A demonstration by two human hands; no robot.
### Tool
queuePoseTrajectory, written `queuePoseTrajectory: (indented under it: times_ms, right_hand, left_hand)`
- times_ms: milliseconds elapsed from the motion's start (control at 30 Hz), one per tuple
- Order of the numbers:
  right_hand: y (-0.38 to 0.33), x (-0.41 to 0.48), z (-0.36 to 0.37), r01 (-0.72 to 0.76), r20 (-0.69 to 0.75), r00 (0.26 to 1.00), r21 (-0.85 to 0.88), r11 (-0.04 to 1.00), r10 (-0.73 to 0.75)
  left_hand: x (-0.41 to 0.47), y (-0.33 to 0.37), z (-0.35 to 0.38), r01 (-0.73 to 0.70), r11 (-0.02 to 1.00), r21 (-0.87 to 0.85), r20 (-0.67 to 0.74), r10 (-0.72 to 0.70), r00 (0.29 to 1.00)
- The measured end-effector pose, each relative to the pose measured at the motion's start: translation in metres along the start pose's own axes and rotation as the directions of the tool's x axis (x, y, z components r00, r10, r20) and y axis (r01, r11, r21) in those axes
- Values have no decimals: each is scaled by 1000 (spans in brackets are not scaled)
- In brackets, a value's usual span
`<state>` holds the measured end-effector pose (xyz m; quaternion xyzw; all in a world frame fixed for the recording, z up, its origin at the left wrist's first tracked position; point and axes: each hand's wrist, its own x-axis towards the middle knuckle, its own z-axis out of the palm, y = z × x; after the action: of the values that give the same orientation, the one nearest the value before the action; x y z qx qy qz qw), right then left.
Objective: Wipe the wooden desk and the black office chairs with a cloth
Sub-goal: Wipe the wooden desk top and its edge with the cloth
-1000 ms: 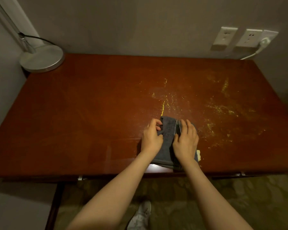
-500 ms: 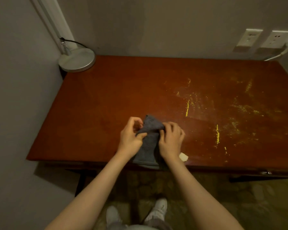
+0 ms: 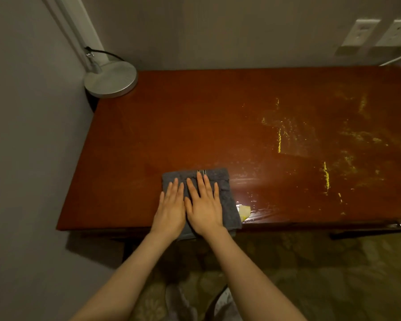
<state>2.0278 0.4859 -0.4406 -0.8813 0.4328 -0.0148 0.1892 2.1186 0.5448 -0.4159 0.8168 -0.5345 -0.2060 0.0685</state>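
Reddish wooden desk (image 3: 171, 135) fills a wall corner, with yellow specks (image 3: 325, 174) streaking its right half. A folded grey cloth (image 3: 227, 200) lies at its front edge. The left hand (image 3: 171, 212) and right hand (image 3: 205, 212) press it with flat, straight fingers.

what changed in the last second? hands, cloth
The left hand and right hand gave up their pinch: they were folding the grey cloth and now lie flat on it side by side, fingers straight. The cloth, bunched before, is spread flat and has shifted left along the desk's near edge, away from the yellow powder streaks. Unchanged: the powder streaks and the lamp base at the far left corner.
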Motion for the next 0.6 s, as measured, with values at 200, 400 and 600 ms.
queuePoseTrajectory:
  times_ms: [200, 400, 600]
  right_hand:
    - [38, -2, -14, 34, 36, 999, -44, 998, -32]
    - [97, -6, -34, -13, 14, 1000, -46, 999, 14]
    - [191, -19, -65, -200, -63, 979, -104, 974, 194]
  left_hand:
    - [10, 36, 24, 54, 995, 81, 29, -57, 998]
    - [31, 94, 40, 22, 996, 87, 43, -26, 999]
    - [66, 187, 64, -137, 990, 42, 94, 133, 987]
